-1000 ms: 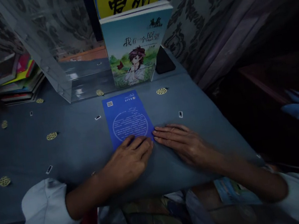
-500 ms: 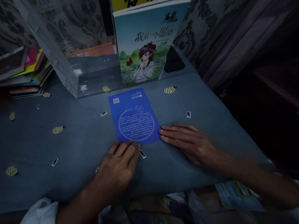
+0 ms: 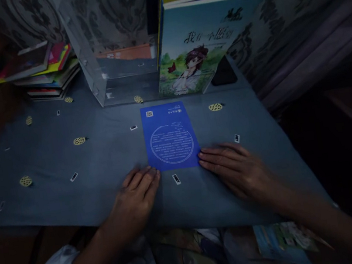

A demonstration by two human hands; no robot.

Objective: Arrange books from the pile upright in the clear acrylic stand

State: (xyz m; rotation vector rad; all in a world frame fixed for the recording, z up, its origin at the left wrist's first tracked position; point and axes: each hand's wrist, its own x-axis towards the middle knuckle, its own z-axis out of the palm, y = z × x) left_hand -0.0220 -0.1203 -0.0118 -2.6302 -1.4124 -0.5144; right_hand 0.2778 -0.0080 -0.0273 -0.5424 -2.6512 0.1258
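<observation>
- Because blue card [image 3: 170,137] lies flat in front of clear stand [image 3: 82,62], left hand [image 3: 137,193] and right hand [image 3: 236,168] likely just steady its corners farthest from that stand
- Grip: fingers extended on both, clasping nothing

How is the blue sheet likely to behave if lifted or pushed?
The blue sheet looks thin, so it is probably light and may flex if lifted by one corner. Its flat, uncurled edges suggest some stiffness. Lying flat on the tablecloth, it would likely slide rather than roll or tip.
</observation>
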